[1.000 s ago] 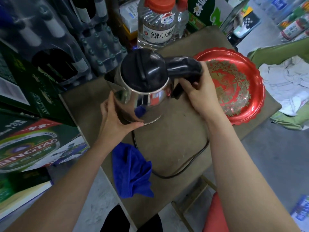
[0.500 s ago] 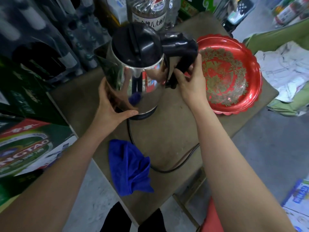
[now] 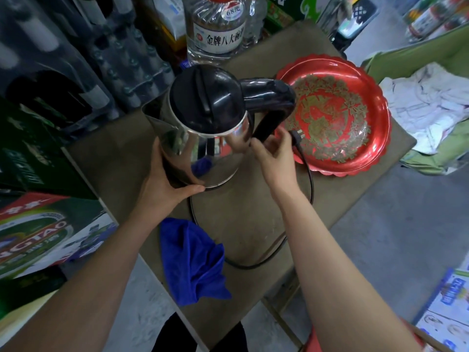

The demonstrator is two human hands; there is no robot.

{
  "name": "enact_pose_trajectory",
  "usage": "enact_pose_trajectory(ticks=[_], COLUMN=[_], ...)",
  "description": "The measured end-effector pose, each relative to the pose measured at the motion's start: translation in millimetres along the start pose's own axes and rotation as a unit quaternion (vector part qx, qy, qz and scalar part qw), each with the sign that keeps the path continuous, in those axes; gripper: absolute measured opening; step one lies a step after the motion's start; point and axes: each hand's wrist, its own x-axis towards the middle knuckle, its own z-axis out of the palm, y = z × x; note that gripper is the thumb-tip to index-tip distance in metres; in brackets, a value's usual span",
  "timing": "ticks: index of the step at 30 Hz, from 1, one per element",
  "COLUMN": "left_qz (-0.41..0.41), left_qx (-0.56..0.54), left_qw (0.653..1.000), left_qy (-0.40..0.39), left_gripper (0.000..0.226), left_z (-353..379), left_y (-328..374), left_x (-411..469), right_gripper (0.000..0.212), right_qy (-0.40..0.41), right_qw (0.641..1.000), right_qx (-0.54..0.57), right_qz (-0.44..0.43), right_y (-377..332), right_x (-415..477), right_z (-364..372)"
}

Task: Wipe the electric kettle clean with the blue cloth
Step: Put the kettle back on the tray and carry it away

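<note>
Item: polished stainless-steel electric kettle with black plastic lid and handle, centre of the frame, upright on the brown cloth-covered table; long axis vertical, spout toward the upper left, handle toward the right. Change noted: a second ago the right hand was wrapped high on the handle; it has since slid to the handle's lower end, fingers loosely curled there, whether pinching it cannot be told. The black power cord, plug end just beside that hand, now loops out to the right. The left hand stays spread and pressed against the lower left wall of the body, thumb along the base rim. Crumpled blue microfibre cloth, lower centre, lies untouched on the table, apart from both hands. Red scalloped metal tray with gold pattern, right of the kettle. Assessment: kettle being positioned; wiping not begun, cloth must be taken up next.
</note>
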Motion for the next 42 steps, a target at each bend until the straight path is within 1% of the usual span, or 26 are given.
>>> enact_pose_trajectory(ticks=[2,3,5,6,7,9,11,14,18,22,25,27,30,34,39,40,42], left_qz=[-0.009,-0.008,-0.001,0.003,0.008,0.021,0.024,0.015,0.008,0.015,0.017,0.031,0.043,0.048,0.073,0.080,0.092], left_qx=[-0.024,-0.038,-0.059,-0.065,-0.064,-0.050,-0.041,-0.050,-0.062,-0.067,-0.077,-0.074,-0.061,-0.060,-0.045,-0.047,-0.044], left_qw=[1.000,0.999,0.997,0.997,0.997,0.998,0.998,0.998,0.996,0.993,0.989,0.986,0.980,0.976,0.969,0.969,0.971], left_qy=[-0.015,-0.023,-0.040,-0.047,-0.049,-0.042,-0.033,-0.032,-0.057,-0.093,-0.124,-0.147,-0.182,-0.205,-0.232,-0.230,-0.216], left_gripper=[0.132,0.130,0.125,0.118,0.110,0.097,0.095,0.094,0.102,0.106,0.115,0.117,0.113,0.114,0.101,0.097,0.097], left_z=[-2.0,-3.3,-5.7,-6.2,-6.5,-6.7,-7.1,-7.1,-6.1,-2.3,5.7,12.9,27.6,59.7,111.0,122.2,142.4], left_y=[-2.3,-2.8,-2.7,-2.1,-1.2,0.6,2.6,5.5,14.9,39.3,67.0,86.4,116.5,154.3,192.8,198.6,211.5], left_x=[6.1,7.9,8.8,8.1,7.3,5.7,4.9,4.9,5.2,5.1,3.1,1.8,3.7,12.2,38.7,47.7,66.3], right_gripper=[0.060,0.064,0.072,0.069,0.061,0.048,0.047,0.039,0.036,0.038,0.040,0.048,0.046,0.043,0.044,0.042,0.041], right_qy=[-0.002,0.007,0.028,0.025,0.010,-0.029,-0.047,-0.053,-0.039,-0.003,0.021,0.039,0.064,0.041,0.020,0.020,0.019], right_qw=[0.999,0.998,0.986,0.980,0.979,0.982,0.979,0.972,0.969,0.974,0.981,0.982,0.976,0.968,0.978,0.978,0.979], right_qx=[-0.009,-0.004,0.020,0.028,0.029,0.022,0.038,0.093,0.128,0.127,0.084,0.068,0.108,0.184,0.174,0.174,0.174], right_qz=[0.040,0.069,0.162,0.193,0.199,0.187,0.196,0.207,0.206,0.187,0.172,0.172,0.177,0.163,0.118,0.113,0.107], right_y=[8.6,10.6,9.1,10.1,11.5,14.5,11.7,10.8,12.8,6.6,-5.2,-12.0,-22.0,-27.9,-27.1,-26.3,-25.3], right_x=[-1.3,0.3,0.4,-1.3,-3.7,-9.8,-14.6,-19.5,-28.1,-34.0,-39.0,-41.1,-45.1,-44.4,-16.0,-5.4,19.3], right_z=[11.3,17.2,28.5,33.6,38.4,44.4,46.2,45.9,36.2,15.3,-8.6,-27.6,-61.5,-112.6,-175.5,-186.1,-203.7])
